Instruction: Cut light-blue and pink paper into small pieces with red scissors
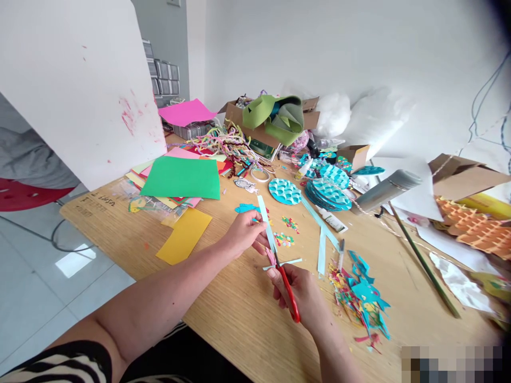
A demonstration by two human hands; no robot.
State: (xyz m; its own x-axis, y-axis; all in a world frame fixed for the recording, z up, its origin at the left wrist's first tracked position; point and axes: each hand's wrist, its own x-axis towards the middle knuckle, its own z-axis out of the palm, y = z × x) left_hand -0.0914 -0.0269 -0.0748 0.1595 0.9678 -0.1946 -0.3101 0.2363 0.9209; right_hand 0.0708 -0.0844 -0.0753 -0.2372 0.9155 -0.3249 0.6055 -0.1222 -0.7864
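My left hand (249, 230) pinches a light blue paper strip (264, 215) that stands up at a slant. In my right hand (297, 290) is a pair of red-handled scissors (289, 292), and their blades meet the strip's lower end. A thin light blue offcut lies beside the blades, with a bit of pink paper by them. Behind my left hand lies a blue paper fish (245, 208). Small piles of coloured paper dots (284, 239) sit just beyond the scissors. More light blue strips (321, 250) lie to the right.
Green foam sheet (181, 178) and yellow paper (184, 236) lie on the left. Blue scale-patterned discs (285, 191) are stacked farther back near a glue bottle (332, 219). Paper scraps (365, 292) spread at right, near a grey cylinder (389, 189) and a long stick (425, 263).
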